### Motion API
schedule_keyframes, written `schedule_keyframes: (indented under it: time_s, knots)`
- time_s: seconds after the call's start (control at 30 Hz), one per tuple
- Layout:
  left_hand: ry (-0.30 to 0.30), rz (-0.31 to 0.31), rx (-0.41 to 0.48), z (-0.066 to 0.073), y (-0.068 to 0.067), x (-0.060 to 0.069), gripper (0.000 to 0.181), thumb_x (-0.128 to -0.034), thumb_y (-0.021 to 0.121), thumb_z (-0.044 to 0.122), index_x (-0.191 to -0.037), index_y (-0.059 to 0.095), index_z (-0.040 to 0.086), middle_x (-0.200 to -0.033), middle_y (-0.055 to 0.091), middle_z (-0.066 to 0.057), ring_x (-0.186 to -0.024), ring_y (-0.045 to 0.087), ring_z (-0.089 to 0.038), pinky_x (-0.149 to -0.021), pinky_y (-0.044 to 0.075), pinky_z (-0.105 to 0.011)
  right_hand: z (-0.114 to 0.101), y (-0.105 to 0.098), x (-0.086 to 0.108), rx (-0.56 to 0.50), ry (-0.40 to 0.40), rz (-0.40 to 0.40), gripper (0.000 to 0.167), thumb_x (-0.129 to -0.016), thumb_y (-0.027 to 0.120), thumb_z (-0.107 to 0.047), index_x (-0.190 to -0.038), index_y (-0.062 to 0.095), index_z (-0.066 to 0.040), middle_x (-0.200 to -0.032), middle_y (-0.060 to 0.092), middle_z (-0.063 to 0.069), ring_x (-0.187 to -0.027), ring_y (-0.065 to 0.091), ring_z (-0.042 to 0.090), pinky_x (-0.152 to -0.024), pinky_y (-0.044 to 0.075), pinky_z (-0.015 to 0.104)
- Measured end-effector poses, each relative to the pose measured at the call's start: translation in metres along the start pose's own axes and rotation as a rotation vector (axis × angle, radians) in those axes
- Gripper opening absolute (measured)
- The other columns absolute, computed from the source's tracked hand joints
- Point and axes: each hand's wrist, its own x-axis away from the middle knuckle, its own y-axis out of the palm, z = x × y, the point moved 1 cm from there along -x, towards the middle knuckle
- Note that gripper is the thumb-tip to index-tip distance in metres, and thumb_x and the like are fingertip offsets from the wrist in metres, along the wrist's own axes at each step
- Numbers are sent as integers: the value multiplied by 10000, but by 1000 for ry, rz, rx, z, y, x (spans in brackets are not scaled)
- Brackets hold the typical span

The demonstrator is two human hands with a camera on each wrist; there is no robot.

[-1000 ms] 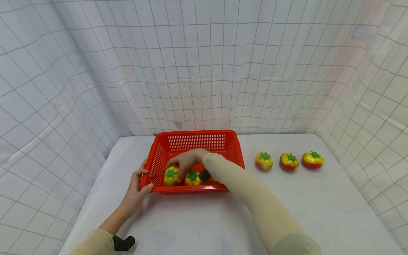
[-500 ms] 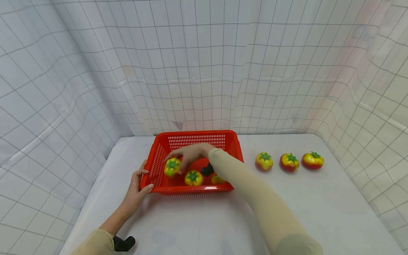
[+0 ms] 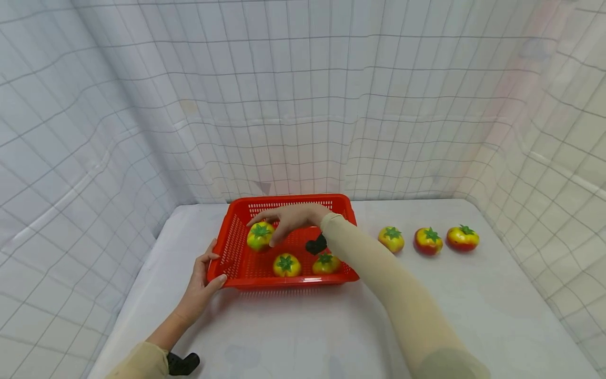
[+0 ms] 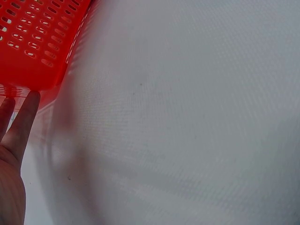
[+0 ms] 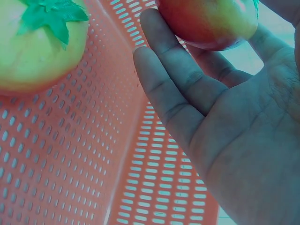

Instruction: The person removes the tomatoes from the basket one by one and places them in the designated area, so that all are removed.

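In the head view, the right hand [image 3: 295, 217] holds a yellow-green tomato [image 3: 260, 236] with a green leafy top, raised above the left part of the red basket [image 3: 289, 281]. The right wrist view shows its fingers [image 5: 187, 79] curled under the red and yellow fruit [image 5: 211, 21]. Two more tomatoes lie in the basket along its near side, one at the middle [image 3: 286, 265] and one to the right [image 3: 326, 264]. The left hand [image 3: 201, 284] grips the basket's near left corner, thumb on the rim; in the left wrist view its fingers [image 4: 23, 122] touch the basket wall [image 4: 35, 65].
Three tomatoes stand in a row on the white table right of the basket: a yellowish one [image 3: 391, 239], a red-yellow one [image 3: 428, 241] and a wider one [image 3: 462, 238]. Grid-patterned white curtains [image 3: 293, 105] enclose the table at the back and sides.
The right hand has lifted the tomato from the basket's near left part, moving up and slightly right. The right tomato in the basket has come into view from behind the sleeve. The left hand stays put.
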Motion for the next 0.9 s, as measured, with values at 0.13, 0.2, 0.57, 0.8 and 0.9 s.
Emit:
schedule_keyframes:
  time_s: [0.13,0.2,0.57,0.8,0.9]
  knots:
    - [-14,5,-27,0,0,1,472,-1002,520,-36,-1382,242,-13,-1723,2,-61,-1519,156,-201,-968,491,-196,-1,-1,9,-16,-20,12,636,-891,791,-175,-1420,551,-435,-1471,442,-127,-1323,438,159,-969,543,362]
    - [-32,9,-55,0,0,1,471,-1004,531,-15,-1380,248,8,-1724,4,-41,-1518,162,-211,-959,493,-188,-1,-2,15,-29,-30,16,639,-891,793,-178,-1429,549,-421,-1470,451,-127,-1334,430,163,-973,542,373]
    - [-39,19,-26,2,0,-1,472,-1003,523,-23,-1386,249,6,-1724,11,-26,-1483,213,-140,-950,509,-204,0,-11,50,4,-63,63,626,-888,800,-256,-1421,530,-442,-1479,463,-110,-1361,405,152,-1009,513,375]
    - [-31,17,-13,2,0,-1,469,-1005,525,-17,-1386,252,3,-1724,19,-34,-1505,175,-191,-944,510,-202,1,-15,73,20,-60,106,641,-897,782,-221,-1465,516,-354,-1462,493,-80,-1373,394,174,-1023,502,372]
    - [-41,19,-18,1,1,-2,478,-1005,531,-14,-1390,248,3,-1724,17,-33,-1488,202,-156,-938,516,-208,2,-17,84,33,-73,117,660,-895,781,-215,-1485,501,-308,-1458,499,-64,-1375,397,187,-1038,489,381]
